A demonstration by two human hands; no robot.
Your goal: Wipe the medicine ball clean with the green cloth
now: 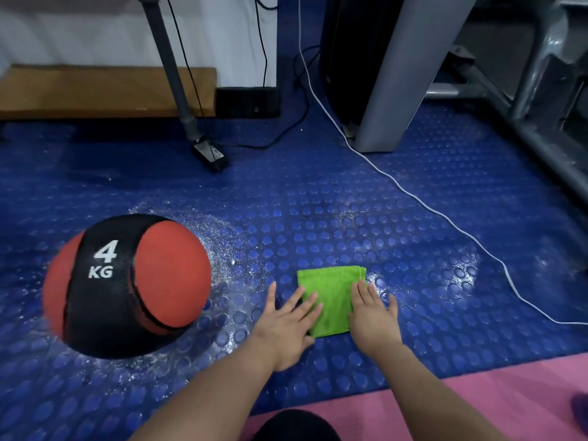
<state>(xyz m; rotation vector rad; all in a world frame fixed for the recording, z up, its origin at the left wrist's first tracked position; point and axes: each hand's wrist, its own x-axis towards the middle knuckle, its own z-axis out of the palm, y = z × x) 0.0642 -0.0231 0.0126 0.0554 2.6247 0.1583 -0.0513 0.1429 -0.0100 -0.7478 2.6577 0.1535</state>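
Both hands, left hand [288, 323] and right hand [373, 316], lie spread flat on the folded green cloth [331, 297], gripping nothing. On the wet blue studded floor mat [350, 218], the cloth may soak up grime, and the round red-and-black rubber medicine ball [127, 286], unsteadied, could roll.

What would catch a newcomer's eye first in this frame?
The red and black medicine ball, marked 4 KG, dominates the left, sitting on the studded blue floor mat, which looks wet and speckled around it. To its right lies a bright green cloth, folded flat, with the left hand and right hand resting open on its two sides. A white cable trails across the mat behind.
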